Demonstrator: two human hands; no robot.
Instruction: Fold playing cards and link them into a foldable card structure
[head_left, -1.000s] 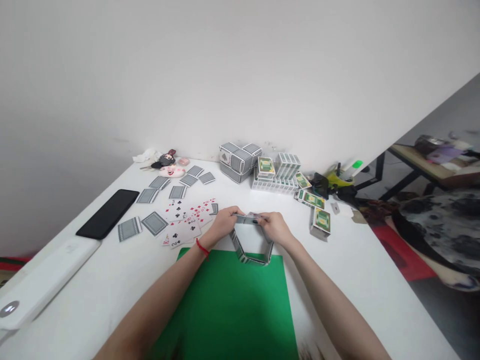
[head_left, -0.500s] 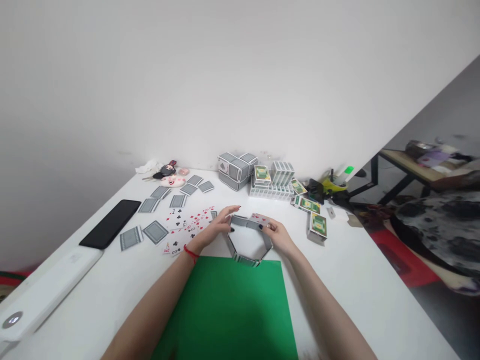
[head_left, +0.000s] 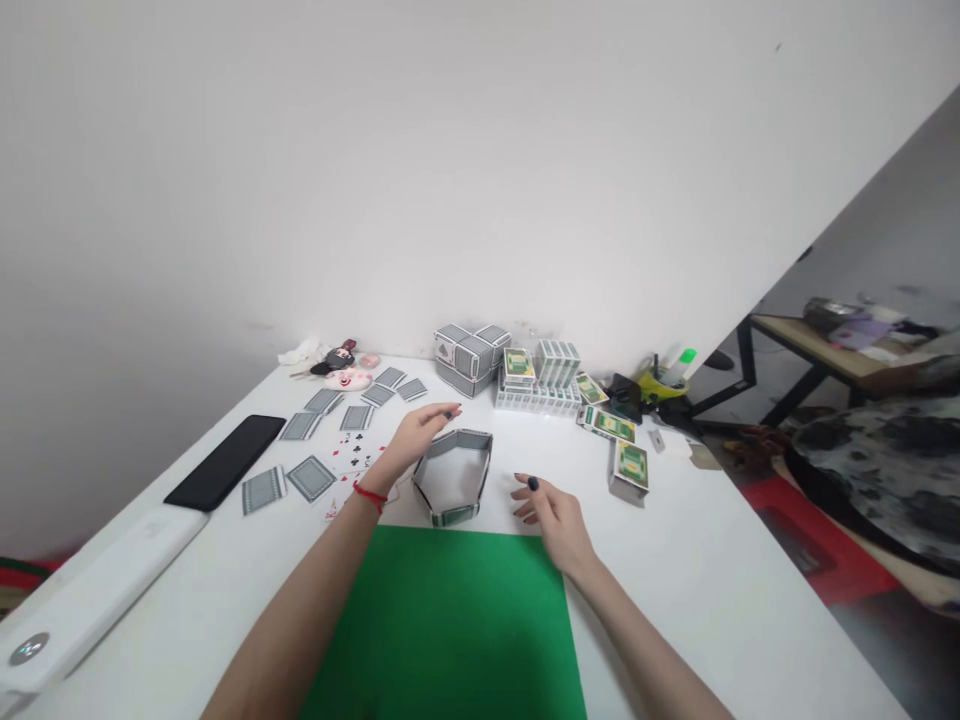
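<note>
A six-sided ring of joined playing cards (head_left: 456, 515) stands on the white table, just behind the green sheet (head_left: 461, 610). My left hand (head_left: 421, 436) hovers at the ring's far left corner, fingers stretched out and holding nothing; whether it touches the ring I cannot tell. To the right of the ring, apart from it, is my right hand (head_left: 551, 512), empty and with its fingers spread. Face-up cards (head_left: 355, 452) lie to the left, partly hidden by my left arm. Further left are face-down cards (head_left: 311, 478).
At the back stands a block built of cards (head_left: 474, 358), beside stacked card boxes (head_left: 537, 398). More card boxes (head_left: 631, 466) lie on the right. A black phone (head_left: 226, 462) and a long white device (head_left: 105, 590) lie along the left edge.
Both hands have let go of the card ring. The ring has shifted left and turned somewhat. My right hand has drawn back towards me, and my left has moved a little left.
</note>
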